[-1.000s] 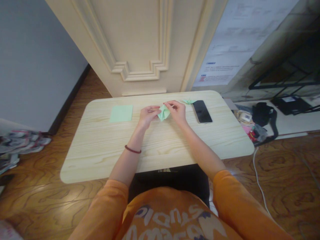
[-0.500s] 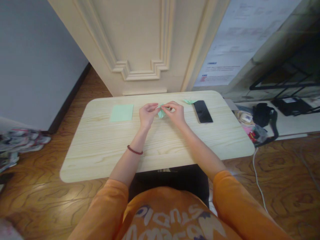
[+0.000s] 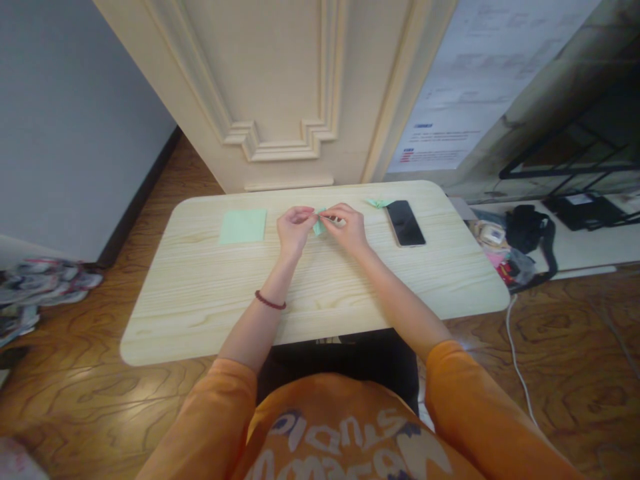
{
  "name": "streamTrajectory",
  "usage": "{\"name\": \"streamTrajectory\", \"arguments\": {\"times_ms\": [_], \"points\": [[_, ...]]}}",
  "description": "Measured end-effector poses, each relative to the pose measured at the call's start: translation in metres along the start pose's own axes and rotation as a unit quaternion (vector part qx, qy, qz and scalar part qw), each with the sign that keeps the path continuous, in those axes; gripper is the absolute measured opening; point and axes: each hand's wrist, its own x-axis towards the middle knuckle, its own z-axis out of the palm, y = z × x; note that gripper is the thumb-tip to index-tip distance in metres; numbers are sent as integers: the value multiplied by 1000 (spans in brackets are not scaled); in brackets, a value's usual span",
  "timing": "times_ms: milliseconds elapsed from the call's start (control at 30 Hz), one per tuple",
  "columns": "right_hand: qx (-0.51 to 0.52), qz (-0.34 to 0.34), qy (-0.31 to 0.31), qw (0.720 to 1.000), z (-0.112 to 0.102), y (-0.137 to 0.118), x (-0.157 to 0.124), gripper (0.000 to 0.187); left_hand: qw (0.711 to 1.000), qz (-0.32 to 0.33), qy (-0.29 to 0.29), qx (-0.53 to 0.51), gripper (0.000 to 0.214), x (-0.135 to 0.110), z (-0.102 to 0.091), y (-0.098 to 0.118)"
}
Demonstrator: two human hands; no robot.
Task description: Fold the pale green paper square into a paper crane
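At 11 o'clock on the wood-grain desk, a flat square of pale green origami paper lies well apart from the hands, not touched. Next along, near 12 o'clock, the left hand is mostly closed, with thumb and forefinger pinching the left side of the folded green paper. A dark red bead bracelet sits on that wrist.

The folded green paper is at 12 o'clock, between both hands and slightly above the desk by the look of it; cannot confirm clearance. Fingers hide most of it, so the exact fold shape is not readable.

Latest change: the hands have closed in on the paper and less of it shows than half a second ago, now only a narrow pale tip.

The right hand is just right of the paper, fingers bunched, pinching its right side. Grip looks firm, but the fingertips cover the contact point.

Further right, at about 1 o'clock, a small folded green paper figure lies near the far desk edge, just beside a black smartphone. Off the desk at 2 o'clock, there is a black bag among small packets.
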Motion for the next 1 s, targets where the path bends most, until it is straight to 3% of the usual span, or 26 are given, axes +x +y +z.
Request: {"name": "streamTrajectory", "arguments": {"times_ms": [333, 533, 667, 733, 833, 1000], "points": [[-25, -42, -16, 999, 0, -3, -3, 22, 992, -76, -6, -103, 32, 1, 1, 4], [-36, -54, -34, 997, -2, -3, -3, 27, 991, -81, -24, -108, 47, 7, -3, -2], [34, 32, 24, 999, -2, 4, 2, 25, 992, -75, -31, -94, 48, 9, -4, -4], [88, 94, 48, 991, -1, 8, 4, 35, 994, -68, -37, -76, 48, 8, -4, -3], [182, 161, 21, 970, 1, 13, 7, 41, 996, -57, -50, -56, 47, 7, -3, 0], [239, 236, -6, 942, 2, 14, 7, 40, 996, -43, -69, -41, 42, 3, -2, 2]]}}
